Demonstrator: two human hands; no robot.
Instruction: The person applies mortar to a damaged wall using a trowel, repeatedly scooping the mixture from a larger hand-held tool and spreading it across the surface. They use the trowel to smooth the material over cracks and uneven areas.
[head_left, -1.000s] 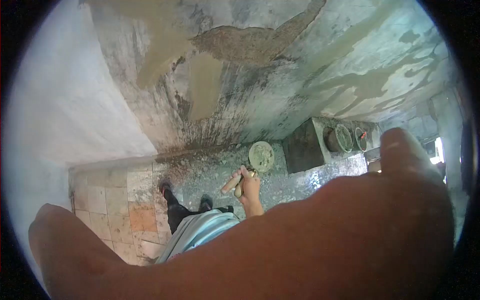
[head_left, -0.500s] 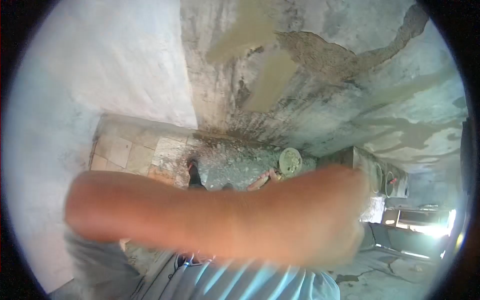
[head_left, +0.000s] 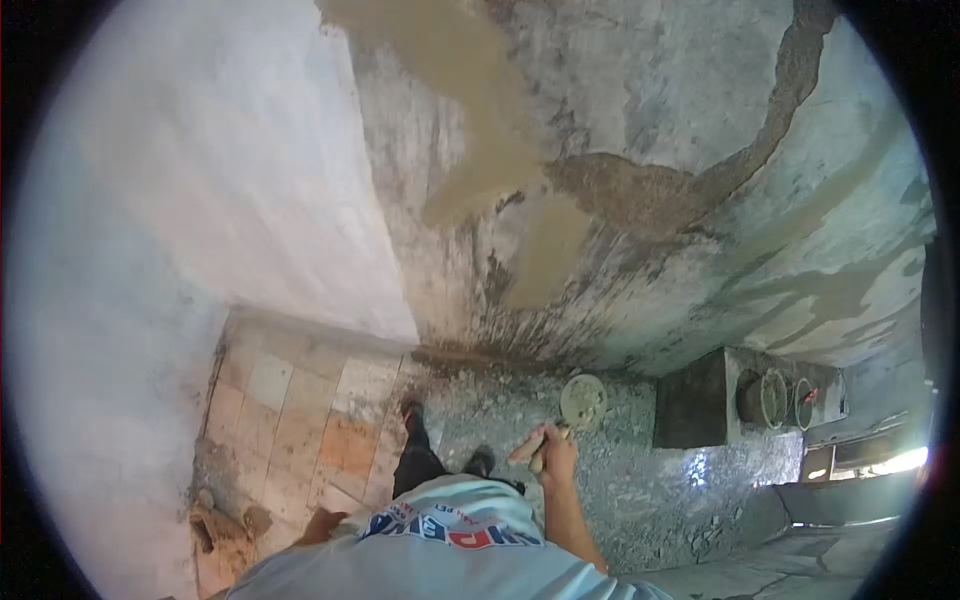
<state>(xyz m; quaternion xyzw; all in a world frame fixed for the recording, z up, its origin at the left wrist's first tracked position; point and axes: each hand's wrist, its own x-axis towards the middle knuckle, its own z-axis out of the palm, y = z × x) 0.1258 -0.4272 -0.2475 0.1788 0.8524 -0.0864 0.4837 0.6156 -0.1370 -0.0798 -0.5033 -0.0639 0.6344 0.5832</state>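
My right hand is closed around a pale-handled tool, low in front of my body. Its working end is too small and too much covered to make out. Just beyond the hand, a round pale bucket holds greyish mortar. My left hand hangs at my left side beside the shirt, above the tiled floor. Its fingers are mostly hidden, so I cannot see whether it holds anything.
Ahead stands a wall with damp mortar patches and a rough, exposed strip. Grey rubble covers the floor to the right; tiles lie left. Buckets sit by a dark block. A brownish object lies lower left.
My left forearm, which crossed close before the camera, has dropped to my left side. The view has tilted downward. My right hand stays near the bucket.
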